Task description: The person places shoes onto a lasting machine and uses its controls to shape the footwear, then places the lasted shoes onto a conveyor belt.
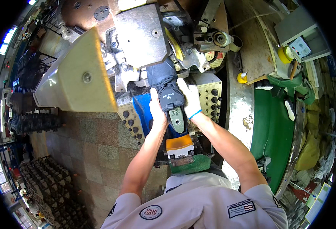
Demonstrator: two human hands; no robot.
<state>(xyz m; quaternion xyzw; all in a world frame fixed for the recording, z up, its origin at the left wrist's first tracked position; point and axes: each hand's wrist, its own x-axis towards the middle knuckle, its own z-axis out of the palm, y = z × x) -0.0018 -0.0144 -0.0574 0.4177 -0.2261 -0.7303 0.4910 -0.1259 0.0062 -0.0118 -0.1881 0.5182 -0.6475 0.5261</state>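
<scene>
A dark lace-up shoe upper (pixel 168 91) is stretched over a grey-green last (pixel 176 120), whose heel end points toward me. My left hand (pixel 159 108), in a white glove, presses along the shoe's left side. On the other side my right hand (pixel 190 98), gloved too and with a blue band at the wrist, clasps it. Both hands grip the shoe between them. Its toe end reaches under the metal plate (pixel 141 36) of a machine, so the tip is hidden. Below the last is an orange pad (pixel 179 142).
Knobbed control panels (pixel 207 91) flank the shoe. A large cream-coloured shade (pixel 76 78) juts out at the left. To the right runs a green conveyor belt (pixel 269 129) beside a metal ledge (pixel 238 114). Loaded racks (pixel 47 185) stand on the tiled floor at the left.
</scene>
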